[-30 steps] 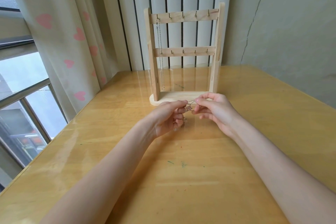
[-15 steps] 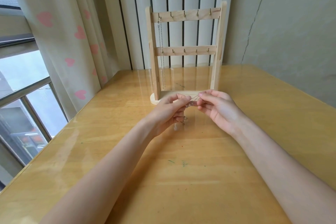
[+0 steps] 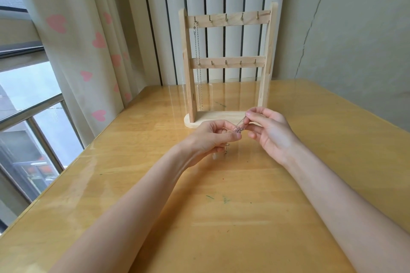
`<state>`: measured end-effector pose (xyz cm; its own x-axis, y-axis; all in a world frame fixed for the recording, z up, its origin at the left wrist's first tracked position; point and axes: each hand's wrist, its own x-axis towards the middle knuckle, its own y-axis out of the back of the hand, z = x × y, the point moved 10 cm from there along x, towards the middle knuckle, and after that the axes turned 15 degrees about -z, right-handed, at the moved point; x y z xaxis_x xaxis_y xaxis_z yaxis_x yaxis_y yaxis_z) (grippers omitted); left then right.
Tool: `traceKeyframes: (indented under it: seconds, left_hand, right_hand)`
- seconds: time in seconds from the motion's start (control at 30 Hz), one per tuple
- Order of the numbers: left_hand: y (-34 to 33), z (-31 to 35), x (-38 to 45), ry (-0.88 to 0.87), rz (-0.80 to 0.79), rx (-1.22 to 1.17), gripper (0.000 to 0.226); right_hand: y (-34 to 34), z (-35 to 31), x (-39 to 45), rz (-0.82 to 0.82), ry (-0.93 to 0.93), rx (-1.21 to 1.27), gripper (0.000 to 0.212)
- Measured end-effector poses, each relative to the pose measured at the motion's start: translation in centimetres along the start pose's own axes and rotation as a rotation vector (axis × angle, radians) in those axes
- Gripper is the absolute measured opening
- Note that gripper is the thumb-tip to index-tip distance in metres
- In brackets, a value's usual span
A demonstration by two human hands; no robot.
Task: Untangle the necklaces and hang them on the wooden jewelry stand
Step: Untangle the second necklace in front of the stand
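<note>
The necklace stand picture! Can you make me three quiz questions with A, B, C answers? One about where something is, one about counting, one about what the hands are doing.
1. Where does the hanging necklace hang on the wooden stand?
A. top bar, leftmost hook
B. lower bar, middle hook
C. on the base

2. How many hooks has the top bar?
A. two
B. five
C. nine

3. What are the hands doing?
A. lying flat on the table
B. pinching a tangled chain
C. gripping the stand

Answers: 1 A, the chain drops from the first hook on the left. 2 B, five hooks show. 3 B, the left hand and right hand pinch the tangled chain above the table.
</note>
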<state>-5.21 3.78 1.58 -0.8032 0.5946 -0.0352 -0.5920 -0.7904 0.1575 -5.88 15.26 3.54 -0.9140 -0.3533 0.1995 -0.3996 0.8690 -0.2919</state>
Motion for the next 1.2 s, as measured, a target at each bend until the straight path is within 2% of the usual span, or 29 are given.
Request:
traceKeyframes:
  seconds: [0.13, 0.27, 0.43, 0.7, 0.9, 1.0, 1.1, 1.2]
  left_hand:
    - [-0.4, 0.2, 0.0, -0.030, -0.044, -0.067, 0.014]
    - [-0.9, 0.8, 0.0, -0.077, -0.064, -0.129, 0.007]
    - [0.8, 0.5, -0.3, -0.108, 0.068, -0.199, 0.016]
    - [2.4, 0.6, -0.8, -0.137, 0.194, -0.138, 0.017]
    - [2.6, 0.5, -0.9, -0.148, 0.244, -0.281, 0.016]
    - [2.8, 0.7, -1.2, -0.133, 0.287, -0.211, 0.014]
    - [2.7, 1.3, -1.3, -0.116, 0.307, -0.022, 0.015]
    - [1.6, 2.0, -1.1, -0.114, 0.274, 0.166, 0.012]
  right_hand:
    - [-0.3, -0.2, 0.1, -0.028, 0.023, 0.125, 0.010]
    - [-0.4, -0.1, 0.2, -0.040, 0.009, 0.123, 0.009]
    - [-0.2, 0.1, 0.1, -0.029, -0.008, 0.115, 0.009]
    - [-2.1, 1.6, 0.2, -0.178, -0.151, -0.035, 0.011]
    - [-1.5, 2.2, 0.0, -0.131, -0.188, -0.128, 0.015]
    - [-1.1, 1.8, 0.1, -0.097, -0.162, -0.145, 0.013]
    - [-1.0, 1.3, 0.1, -0.090, -0.140, -0.263, 0.004]
    - [-1.6, 1.7, 0.1, -0.158, -0.189, -0.416, 0.015]
